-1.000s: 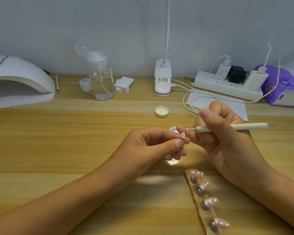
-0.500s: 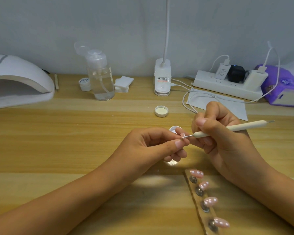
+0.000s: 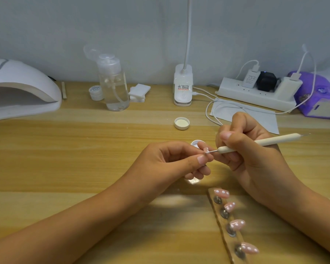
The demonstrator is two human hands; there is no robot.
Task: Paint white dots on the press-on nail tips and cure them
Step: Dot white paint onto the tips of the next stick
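Dotting underway, I judge: my left hand (image 3: 168,161) grip pinches the small pink plastic nail tip (image 3: 206,150) over the surface (image 3: 80,149), my right hand (image 3: 248,153) at three o'clock clasps the slim cream dotting pen (image 3: 265,141); next, a light dab.

Hands: two, left hand (image 3: 166,161) and right hand (image 3: 251,159). Pink nail tips: five. That is one held tip (image 3: 206,150) pinched in the left hand, and four mounted tips (image 3: 221,193) on one holder strip (image 3: 220,220) just below the right hand. Dotting tool (image 3: 259,142): one, gripped in the right hand. Loose white cap (image 3: 181,123): one, beyond both hands. Chargers (image 3: 251,78): three, on one power strip (image 3: 236,92) far beyond the right hand.
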